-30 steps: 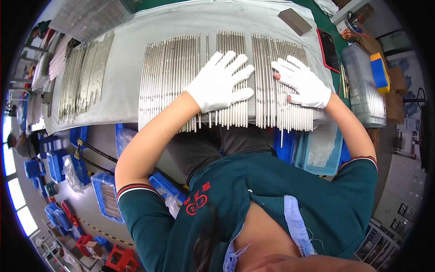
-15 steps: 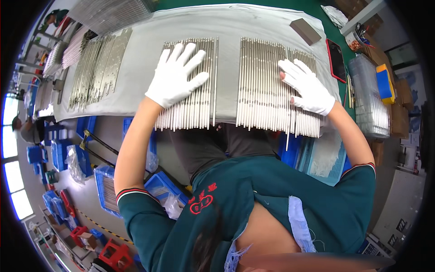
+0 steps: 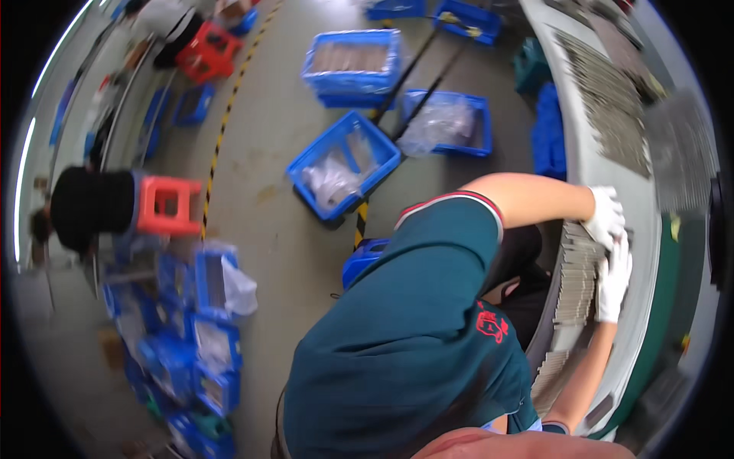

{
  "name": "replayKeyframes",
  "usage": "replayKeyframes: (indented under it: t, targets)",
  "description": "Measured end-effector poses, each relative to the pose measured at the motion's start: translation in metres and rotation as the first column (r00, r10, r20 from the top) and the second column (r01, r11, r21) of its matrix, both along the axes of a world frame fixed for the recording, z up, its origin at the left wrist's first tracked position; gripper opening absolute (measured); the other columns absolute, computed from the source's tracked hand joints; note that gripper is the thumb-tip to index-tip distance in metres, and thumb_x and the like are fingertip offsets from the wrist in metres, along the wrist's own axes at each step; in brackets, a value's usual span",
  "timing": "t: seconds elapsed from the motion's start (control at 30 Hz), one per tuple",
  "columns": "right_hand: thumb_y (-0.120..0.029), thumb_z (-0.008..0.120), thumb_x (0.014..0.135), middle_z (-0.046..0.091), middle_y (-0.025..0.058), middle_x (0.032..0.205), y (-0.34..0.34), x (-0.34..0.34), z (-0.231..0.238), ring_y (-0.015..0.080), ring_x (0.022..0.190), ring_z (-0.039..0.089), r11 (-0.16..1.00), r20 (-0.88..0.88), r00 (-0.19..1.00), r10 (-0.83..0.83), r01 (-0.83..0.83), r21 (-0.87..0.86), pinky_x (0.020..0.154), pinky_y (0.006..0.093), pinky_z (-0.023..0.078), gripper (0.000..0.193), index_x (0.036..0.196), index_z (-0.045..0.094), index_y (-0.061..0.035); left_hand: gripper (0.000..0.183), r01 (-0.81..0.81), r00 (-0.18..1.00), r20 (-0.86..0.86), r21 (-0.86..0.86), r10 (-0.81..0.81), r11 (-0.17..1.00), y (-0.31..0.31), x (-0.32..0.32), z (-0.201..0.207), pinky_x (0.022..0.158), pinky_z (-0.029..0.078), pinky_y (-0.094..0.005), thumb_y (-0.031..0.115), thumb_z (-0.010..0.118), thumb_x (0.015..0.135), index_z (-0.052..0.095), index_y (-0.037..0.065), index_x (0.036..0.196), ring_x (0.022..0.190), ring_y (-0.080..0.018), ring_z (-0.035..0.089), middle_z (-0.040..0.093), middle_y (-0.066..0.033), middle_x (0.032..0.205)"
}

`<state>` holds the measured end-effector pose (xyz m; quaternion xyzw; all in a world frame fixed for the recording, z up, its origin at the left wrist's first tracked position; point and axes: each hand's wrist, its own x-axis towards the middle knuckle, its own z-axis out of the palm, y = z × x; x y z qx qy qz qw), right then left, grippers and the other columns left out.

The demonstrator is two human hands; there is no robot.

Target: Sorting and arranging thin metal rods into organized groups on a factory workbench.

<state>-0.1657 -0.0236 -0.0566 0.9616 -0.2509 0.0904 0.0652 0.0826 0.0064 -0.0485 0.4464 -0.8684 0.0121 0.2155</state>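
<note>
White gloves cover both of my hands. My left hand (image 3: 605, 216) lies over the far left corner of a row of thin silvery metal rods (image 3: 576, 279) on the cloth-covered table (image 3: 641, 264). Its fingers look apart, though blurred. Alongside the rods' far ends rests my right hand (image 3: 613, 284), fingers stretched out, their tips close to or touching the left hand. Neither hand visibly lifts a rod. A second row of rods (image 3: 552, 376) lies farther right on the table, partly behind my right forearm.
More rods (image 3: 604, 99) lie at the table's left end, beside a clear ribbed stack (image 3: 677, 153). Blue crates (image 3: 344, 164) with plastic bags stand on the floor to my left. Red stools (image 3: 170, 206) and other people (image 3: 95, 208) are farther off.
The view has swung far to the left, so the table now stands at the right edge. My right hand has left the right row of rods and come over beside my left hand.
</note>
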Motion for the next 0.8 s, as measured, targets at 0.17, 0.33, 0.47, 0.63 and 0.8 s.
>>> replayKeyframes:
  t: [0.17,0.33,0.47,0.63,0.8]
  targets:
    - [-0.014,0.047,0.100,0.039,0.0144,0.160,-0.006,-0.015,-0.015,0.0350,0.145,0.036,0.999,-0.030,1.000,-0.004,0.005,0.033,0.123,0.0449,0.021,0.060,0.158,0.035,-0.0070,0.053,-0.065,0.997,0.032,-0.021,0.066,0.998,-0.007,-0.009,-0.018,0.099,0.037,-0.0521,0.069,0.047,0.090,0.068,0.032,0.121,0.121,-0.0230,0.057,0.065,0.0038,0.127]
    - [-0.012,0.042,0.098,0.029,0.0159,0.165,0.033,-0.055,0.006,0.0321,0.152,0.025,0.972,-0.079,0.985,-0.150,0.162,0.173,0.125,0.0434,0.014,0.062,0.158,0.030,-0.0012,0.057,0.067,0.995,0.069,0.040,-0.070,0.997,-0.003,-0.043,-0.007,0.104,0.035,-0.0527,0.070,0.042,0.092,0.064,0.032,0.128,0.131,-0.0244,0.051,0.060,0.0062,0.137]
    - [-0.029,0.039,0.102,0.028,0.0191,0.165,0.064,-0.090,0.021,0.0362,0.152,0.025,0.954,-0.095,0.985,-0.143,0.163,0.253,0.125,0.0464,0.014,0.063,0.156,0.032,0.0035,0.062,0.166,0.962,0.207,0.080,-0.179,0.983,0.008,-0.057,0.002,0.106,0.034,-0.0528,0.070,0.036,0.095,0.052,0.031,0.141,0.135,-0.0243,0.047,0.053,0.0057,0.145]
    - [-0.036,0.043,0.102,0.035,0.0199,0.161,0.100,-0.128,0.032,0.0368,0.150,0.029,0.921,-0.090,0.974,-0.207,0.225,0.319,0.123,0.0465,0.019,0.063,0.153,0.039,0.0000,0.062,0.333,0.909,0.252,0.039,-0.331,0.942,0.024,-0.083,0.012,0.108,0.034,-0.0528,0.069,0.040,0.094,0.045,0.039,0.149,0.138,-0.0270,0.044,0.048,0.0076,0.152]
    - [-0.014,0.062,0.085,0.038,0.0215,0.157,0.183,-0.096,0.055,0.0401,0.146,0.034,0.889,-0.080,0.946,-0.314,0.323,0.324,0.123,0.0480,0.022,0.069,0.150,0.043,-0.0043,0.054,0.451,0.891,-0.036,-0.026,-0.452,0.892,0.065,-0.063,0.032,0.085,0.047,-0.0446,0.064,0.054,0.088,0.071,0.019,0.113,0.107,-0.0266,0.061,0.067,-0.0021,0.117]
